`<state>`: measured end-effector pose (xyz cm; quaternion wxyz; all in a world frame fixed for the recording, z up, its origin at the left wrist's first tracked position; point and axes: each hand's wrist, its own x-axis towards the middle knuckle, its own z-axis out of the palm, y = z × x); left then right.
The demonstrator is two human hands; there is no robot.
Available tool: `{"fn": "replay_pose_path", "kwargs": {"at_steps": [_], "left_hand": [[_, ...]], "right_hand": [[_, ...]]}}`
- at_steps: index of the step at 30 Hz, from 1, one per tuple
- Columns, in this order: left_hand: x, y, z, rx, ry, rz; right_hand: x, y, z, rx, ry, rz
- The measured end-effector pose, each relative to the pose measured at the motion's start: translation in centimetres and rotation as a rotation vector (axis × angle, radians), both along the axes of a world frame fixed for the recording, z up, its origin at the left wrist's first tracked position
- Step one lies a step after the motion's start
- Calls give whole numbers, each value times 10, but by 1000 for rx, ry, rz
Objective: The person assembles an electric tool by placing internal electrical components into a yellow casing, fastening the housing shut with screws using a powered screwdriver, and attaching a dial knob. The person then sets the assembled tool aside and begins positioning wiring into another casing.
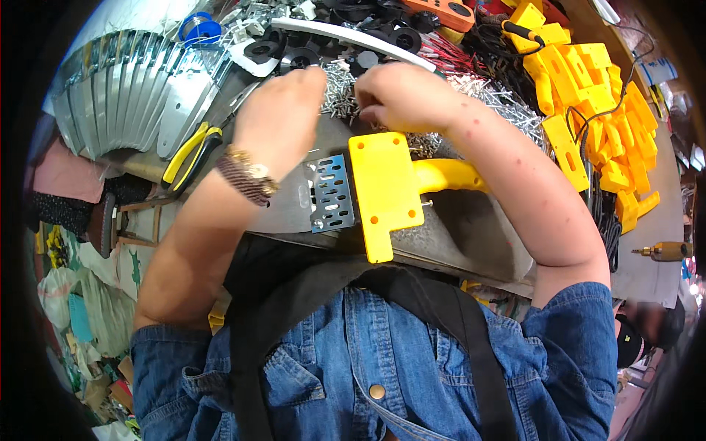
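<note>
My left hand (283,106), with a woven bracelet at its wrist, is curled at the left side of a heap of small screws (338,90). My right hand (404,97) reaches to the right side of that heap, fingers bent inward. What either hand holds, if anything, is hidden. Below and between them lies a yellow plastic piece (382,176) with corner holes and a handle (445,176) on its right. A slotted metal plate (332,194) lies against its left side, over a smooth grey metal sheet (283,207). A screw sticks out beside the handle.
Fanned metal blades (121,95) and yellow-black pliers (193,156) lie to the left. Black round parts (300,57) and a curved white strip (353,38) sit behind the screws. More yellow handles (599,110), a black cable and a screwdriver bit tool (663,251) are on the right.
</note>
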<state>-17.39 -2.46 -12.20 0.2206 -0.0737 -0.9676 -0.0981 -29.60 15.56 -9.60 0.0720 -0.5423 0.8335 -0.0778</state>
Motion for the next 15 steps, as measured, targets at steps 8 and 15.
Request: {"fn": "replay_pose_path", "kwargs": {"at_steps": [8, 15], "left_hand": [[20, 23, 17, 690, -232, -369], [18, 26, 16, 471, -55, -329]], "right_hand": [[23, 49, 33, -285, -622, -128], [40, 51, 29, -231, -597, -266]]}}
